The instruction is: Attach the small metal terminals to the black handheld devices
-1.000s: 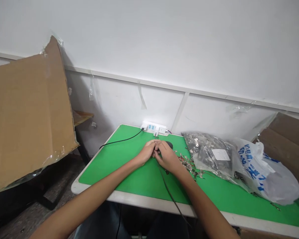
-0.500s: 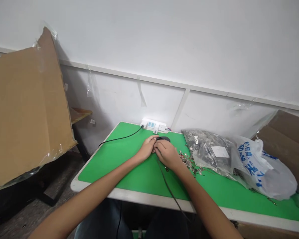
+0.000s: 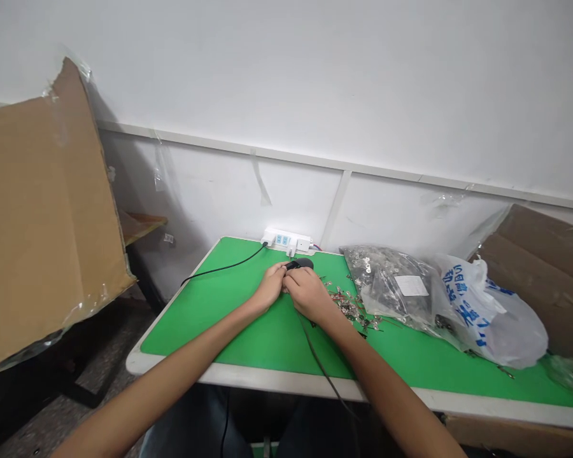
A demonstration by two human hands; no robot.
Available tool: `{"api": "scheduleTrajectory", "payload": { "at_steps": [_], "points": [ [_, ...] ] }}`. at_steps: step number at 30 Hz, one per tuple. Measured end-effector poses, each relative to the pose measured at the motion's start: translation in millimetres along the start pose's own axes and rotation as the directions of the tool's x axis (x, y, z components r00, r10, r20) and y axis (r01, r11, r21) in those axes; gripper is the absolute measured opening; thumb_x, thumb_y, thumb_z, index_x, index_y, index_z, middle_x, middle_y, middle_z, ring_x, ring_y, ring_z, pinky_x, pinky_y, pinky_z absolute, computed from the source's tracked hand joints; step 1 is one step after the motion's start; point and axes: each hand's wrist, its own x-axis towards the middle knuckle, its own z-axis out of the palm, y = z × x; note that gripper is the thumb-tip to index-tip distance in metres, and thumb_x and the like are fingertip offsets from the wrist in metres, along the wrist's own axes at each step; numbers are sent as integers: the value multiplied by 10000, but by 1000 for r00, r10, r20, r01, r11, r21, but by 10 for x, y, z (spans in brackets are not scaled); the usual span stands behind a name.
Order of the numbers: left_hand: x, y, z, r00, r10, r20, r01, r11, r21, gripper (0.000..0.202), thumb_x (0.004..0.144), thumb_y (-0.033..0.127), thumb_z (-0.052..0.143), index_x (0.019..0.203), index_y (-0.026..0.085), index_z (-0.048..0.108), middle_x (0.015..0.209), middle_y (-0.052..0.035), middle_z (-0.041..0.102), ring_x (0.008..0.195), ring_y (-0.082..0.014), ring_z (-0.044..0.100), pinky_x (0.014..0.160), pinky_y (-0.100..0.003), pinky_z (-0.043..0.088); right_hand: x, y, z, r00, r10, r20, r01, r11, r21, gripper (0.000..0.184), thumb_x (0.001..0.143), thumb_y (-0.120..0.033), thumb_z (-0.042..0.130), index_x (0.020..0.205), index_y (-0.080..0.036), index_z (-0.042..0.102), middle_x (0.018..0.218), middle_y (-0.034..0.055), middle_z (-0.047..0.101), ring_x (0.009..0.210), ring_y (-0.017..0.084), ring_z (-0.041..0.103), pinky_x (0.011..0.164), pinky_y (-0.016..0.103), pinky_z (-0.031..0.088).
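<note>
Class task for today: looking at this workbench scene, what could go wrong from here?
The right hand lies right beside the loose metal terminals, so a careless sweep might scatter them. The dark cord running from under the hands over the table edge could snag and tug the small black object.

Left hand (image 3: 270,287) and right hand (image 3: 308,294) together near the far edge of a green desk mat (image 3: 210,318), fingers curled on a black oval device (image 3: 300,263), black cord (image 3: 318,359) trailing from under the right hand over the near edge. Small metal terminals (image 3: 348,305) scattered just right of the right hand, beside a clear bag of metal parts (image 3: 391,283) and a white-and-blue plastic bag (image 3: 487,315). White power strip (image 3: 284,240) at the far edge, cardboard sheet (image 3: 42,210) off the left edge.
</note>
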Motion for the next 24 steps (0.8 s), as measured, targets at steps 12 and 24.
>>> {"api": "scheduleTrajectory", "payload": {
  "at_steps": [12,24],
  "points": [
    [-23,63,68,999,8,-51,-12,997,-78,166,793,181,601,894,132,723,630,-1,635,609,-147,604,581,-219,471,-2,15,39,999,-35,10,34,999,32,297,1018,-92,377,1068,-154,663,1014,143,652,965,279,540,896,427,463],
    [8,5,76,997,29,-65,-35,996,-88,178,788,203,613,908,140,727,655,-4,638,590,-139,575,556,-219,461,-1,74,26,997,-75,13,74,997,35,319,1034,-124,356,1074,-156,670,995,142,648,960,280,550,934,440,478]
  ]
}}
